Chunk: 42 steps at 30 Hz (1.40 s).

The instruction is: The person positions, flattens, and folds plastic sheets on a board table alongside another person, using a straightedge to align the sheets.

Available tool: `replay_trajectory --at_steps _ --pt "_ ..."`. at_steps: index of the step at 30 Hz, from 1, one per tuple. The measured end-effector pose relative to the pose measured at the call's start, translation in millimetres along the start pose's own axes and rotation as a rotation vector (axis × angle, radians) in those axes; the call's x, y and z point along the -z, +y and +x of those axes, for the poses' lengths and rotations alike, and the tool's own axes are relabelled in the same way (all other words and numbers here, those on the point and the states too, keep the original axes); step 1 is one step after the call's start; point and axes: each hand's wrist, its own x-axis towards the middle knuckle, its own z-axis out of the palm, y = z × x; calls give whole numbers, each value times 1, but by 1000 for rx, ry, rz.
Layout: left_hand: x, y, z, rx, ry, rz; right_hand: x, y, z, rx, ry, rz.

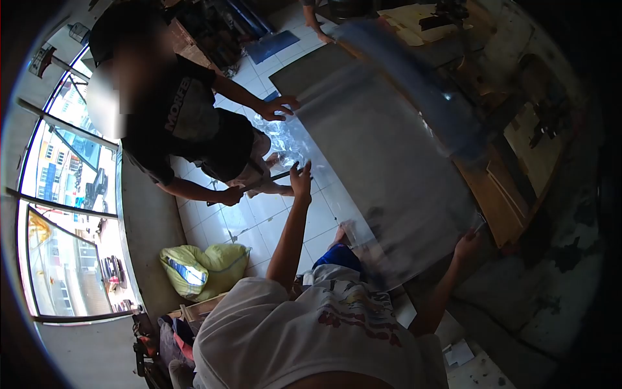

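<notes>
A dark narrow bar (277, 176) runs from a co-worker's hand to my left hand (300, 180), whose fingers are bent around its end. At the near right corner of a large clear plastic sheet (402, 175), my right hand (468, 246) is closed on the sheet's edge. The sheet lies over a wide dark tabletop (330, 71) and hangs past its left side. Opposite me, the co-worker's other hand (280, 107) is spread at the sheet's far left edge.
A blurred bluish roll (421, 84) lies along the right side, beside brown boards (495, 194). Another person's hand (322, 35) is at the far edge. Yellow-green sacks (207, 266) rest on the tiled floor (249, 223) at the left, near windows.
</notes>
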Motion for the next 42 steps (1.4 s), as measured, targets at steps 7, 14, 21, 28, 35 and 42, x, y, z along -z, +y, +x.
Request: replay_trajectory --at_steps 7,14,21,28,35,42 --pt "-3 53 138 -419 124 357 -12 24 6 94 32 18" --pt "-5 63 149 -486 63 362 13 -5 3 14 -106 -79" --pt "-10 64 176 -564 235 323 37 -36 0 8 -219 -266" --pt "-4 68 205 -619 126 533 18 2 4 -11 -149 -254" --pt "-6 91 224 -304 -251 261 54 -71 -4 -70 -288 -432" --pt "15 101 258 -263 -574 288 50 -78 -10 171 22 -487"
